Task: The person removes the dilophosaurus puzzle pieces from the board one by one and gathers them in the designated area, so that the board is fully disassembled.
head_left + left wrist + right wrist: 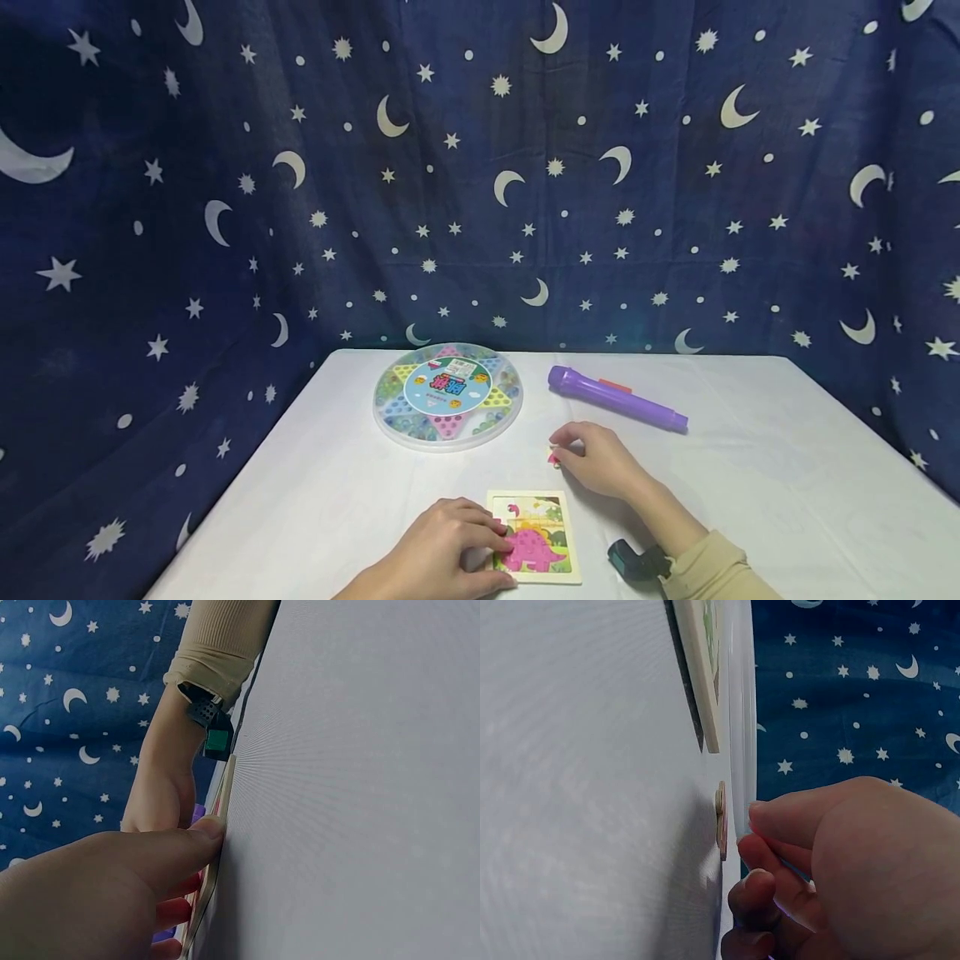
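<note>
Behind everything, across the upper frame, hung a curtain (480,150) of matt, softly creased cloth. The desk (300,508) had a smooth, matt white surface. At lower centre, the puzzle board (575,546) looked like pale, unvarnished wood. At centre sat a round game case (448,433) of clear, shiny plastic; right of it, a purple stick (618,402) of smooth plastic. The sleeve (221,637), lower right, was ribbed cloth.

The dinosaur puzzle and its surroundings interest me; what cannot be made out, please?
Puzzle's left side: head view, partly covered by left hand.
Number of small pieces: head view, too small, partly behind right hand.
Puzzle's remainder: right wrist view, cut off by top edge.
</note>
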Available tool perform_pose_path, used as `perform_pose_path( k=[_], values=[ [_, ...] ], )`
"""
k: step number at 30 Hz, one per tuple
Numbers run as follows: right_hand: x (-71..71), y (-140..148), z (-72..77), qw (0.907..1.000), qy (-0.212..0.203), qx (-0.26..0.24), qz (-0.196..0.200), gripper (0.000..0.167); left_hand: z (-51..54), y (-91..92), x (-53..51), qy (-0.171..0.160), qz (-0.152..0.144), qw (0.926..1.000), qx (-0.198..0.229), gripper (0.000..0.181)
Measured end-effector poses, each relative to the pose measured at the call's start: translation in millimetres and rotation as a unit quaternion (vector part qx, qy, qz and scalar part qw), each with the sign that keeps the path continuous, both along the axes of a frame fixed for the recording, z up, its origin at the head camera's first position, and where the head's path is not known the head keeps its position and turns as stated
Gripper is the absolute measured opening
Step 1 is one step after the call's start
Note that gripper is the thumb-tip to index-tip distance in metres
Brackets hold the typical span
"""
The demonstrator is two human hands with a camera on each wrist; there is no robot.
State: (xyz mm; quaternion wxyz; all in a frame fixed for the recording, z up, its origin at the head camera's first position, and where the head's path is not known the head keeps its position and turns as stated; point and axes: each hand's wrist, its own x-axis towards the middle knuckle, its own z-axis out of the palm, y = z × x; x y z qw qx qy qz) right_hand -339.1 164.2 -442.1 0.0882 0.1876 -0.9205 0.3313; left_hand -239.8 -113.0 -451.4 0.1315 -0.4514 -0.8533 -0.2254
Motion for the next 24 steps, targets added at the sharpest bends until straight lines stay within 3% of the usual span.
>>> perform_pose_path(
  k=[15, 24],
  values=[
    [1.9, -3.9, 5.7, 0.9997, -0.022, 0.004, 0.002, 0.011, -0.5, 0.8, 2.4, 0.026, 0.003, 0.9996, 0.014, 0.03],
    [4.7, -8.2, 9.0, 0.9985, -0.046, -0.002, 0.028, 0.011, -1.9, 0.3, 3.2, 0.033, 0.001, 0.9993, 0.017, 0.029]
  ],
)
